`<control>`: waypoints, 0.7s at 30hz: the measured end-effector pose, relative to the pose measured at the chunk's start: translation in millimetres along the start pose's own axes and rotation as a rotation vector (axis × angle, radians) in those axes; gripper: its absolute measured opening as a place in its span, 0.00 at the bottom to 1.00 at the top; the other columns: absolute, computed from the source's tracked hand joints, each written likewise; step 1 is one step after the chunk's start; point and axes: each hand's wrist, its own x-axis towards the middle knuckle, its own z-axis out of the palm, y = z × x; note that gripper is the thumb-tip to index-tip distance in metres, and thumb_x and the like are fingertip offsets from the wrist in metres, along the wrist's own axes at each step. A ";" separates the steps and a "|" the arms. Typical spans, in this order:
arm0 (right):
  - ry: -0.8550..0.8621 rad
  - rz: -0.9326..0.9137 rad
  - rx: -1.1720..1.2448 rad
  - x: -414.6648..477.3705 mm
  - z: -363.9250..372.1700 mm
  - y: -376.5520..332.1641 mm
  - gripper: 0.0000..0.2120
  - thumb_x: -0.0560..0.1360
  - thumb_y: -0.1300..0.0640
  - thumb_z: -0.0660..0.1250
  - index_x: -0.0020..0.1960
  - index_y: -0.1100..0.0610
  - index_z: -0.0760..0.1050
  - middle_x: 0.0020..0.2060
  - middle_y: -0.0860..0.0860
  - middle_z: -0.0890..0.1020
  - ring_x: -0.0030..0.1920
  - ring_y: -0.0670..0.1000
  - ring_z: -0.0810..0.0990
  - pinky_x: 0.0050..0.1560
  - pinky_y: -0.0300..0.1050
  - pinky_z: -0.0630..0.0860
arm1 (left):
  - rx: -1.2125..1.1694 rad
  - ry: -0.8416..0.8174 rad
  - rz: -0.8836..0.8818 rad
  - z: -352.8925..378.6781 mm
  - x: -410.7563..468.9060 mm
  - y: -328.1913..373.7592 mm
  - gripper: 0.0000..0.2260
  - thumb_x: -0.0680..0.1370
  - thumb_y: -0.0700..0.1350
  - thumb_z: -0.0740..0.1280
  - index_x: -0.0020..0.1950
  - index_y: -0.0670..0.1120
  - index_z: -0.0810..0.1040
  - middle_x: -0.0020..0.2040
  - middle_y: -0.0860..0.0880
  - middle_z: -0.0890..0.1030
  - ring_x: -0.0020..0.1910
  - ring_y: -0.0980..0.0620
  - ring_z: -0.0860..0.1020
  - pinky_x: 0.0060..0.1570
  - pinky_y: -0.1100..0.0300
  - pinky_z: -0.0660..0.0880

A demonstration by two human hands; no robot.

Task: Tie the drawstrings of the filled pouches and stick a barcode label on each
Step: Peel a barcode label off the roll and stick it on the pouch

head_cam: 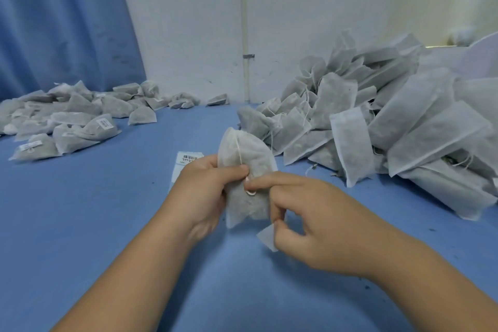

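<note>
A filled white mesh pouch (246, 170) is held upright above the blue table, a thin drawstring (238, 152) running down its front. My left hand (204, 188) grips the pouch's left side, thumb pressed on the string near the middle. My right hand (299, 213) pinches the string at the same spot with thumb and forefinger, its other fingers curled by the pouch's lower corner. Behind my left hand lies a strip of barcode labels (188, 160), partly hidden.
A large heap of unlabelled filled pouches (390, 127) covers the right side of the blue table (107, 224). At the far left lies a spread of pouches with labels (70, 121). A white wall and blue curtain (62, 21) stand behind.
</note>
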 end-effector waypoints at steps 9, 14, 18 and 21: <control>-0.004 0.059 0.042 0.1 -1.2 2.2 0.05 0.69 0.59 0.66 0.36 0.54 0.71 0.61 0.37 0.77 0.61 0.31 0.70 0.52 0.29 0.66 | 0.051 0.008 -0.102 -1.2 -3.6 1.5 0.14 0.77 0.37 0.67 0.33 0.43 0.84 0.37 0.42 0.83 0.35 0.48 0.83 0.40 0.54 0.80; 0.133 0.141 0.243 2.0 -6.2 -0.6 0.09 0.69 0.63 0.68 0.34 0.52 0.74 0.49 0.39 0.83 0.50 0.34 0.77 0.45 0.28 0.68 | 0.190 0.110 -0.046 0.2 -5.1 -1.8 0.09 0.76 0.38 0.69 0.35 0.41 0.81 0.39 0.39 0.80 0.39 0.44 0.77 0.44 0.49 0.71; 0.533 0.246 0.209 5.3 -9.8 -0.6 0.09 0.69 0.63 0.68 0.34 0.51 0.76 0.36 0.43 0.82 0.36 0.42 0.77 0.36 0.32 0.71 | 0.238 0.112 -0.019 4.5 -8.9 -2.3 0.15 0.71 0.45 0.71 0.48 0.34 0.80 0.45 0.31 0.81 0.41 0.45 0.76 0.43 0.48 0.71; 0.709 0.255 0.008 7.4 -1.4 -2.4 0.05 0.69 0.59 0.66 0.35 0.54 0.74 0.31 0.46 0.77 0.34 0.42 0.73 0.34 0.31 0.68 | 0.275 0.090 -0.003 9.3 -12.3 -2.5 0.16 0.69 0.47 0.71 0.50 0.37 0.82 0.51 0.33 0.82 0.41 0.45 0.79 0.45 0.45 0.78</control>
